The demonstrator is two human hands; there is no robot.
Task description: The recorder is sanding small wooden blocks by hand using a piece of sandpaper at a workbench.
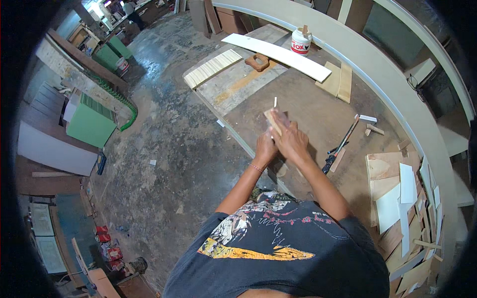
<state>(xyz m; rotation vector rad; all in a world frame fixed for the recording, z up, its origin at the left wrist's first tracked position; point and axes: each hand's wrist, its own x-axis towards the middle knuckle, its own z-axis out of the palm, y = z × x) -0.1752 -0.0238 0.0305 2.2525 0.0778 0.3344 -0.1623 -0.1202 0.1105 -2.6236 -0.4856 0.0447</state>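
Observation:
Both hands meet over the near edge of a wooden worktable point(257, 100). My right hand point(292, 138) is closed on a small light wooden block point(273, 121), its far fingers blurred. My left hand point(266, 147) is just beside and below it, fingers curled around a thin white strip point(275, 102) whose end seems to stick out beyond the block; most of what it grips is hidden. Farther off lie a brown shaped wooden piece point(257, 62), a ribbed pale wooden panel point(213, 69) and a long white board point(277, 56).
A white tub point(301, 40) stands by the long board. A black-handled tool point(341, 145) lies right of my hands, near small wood offcuts point(374, 129). Piled white and wooden scraps point(402, 201) are at the right. A curved pale panel edge point(376, 82) bounds the table's far side.

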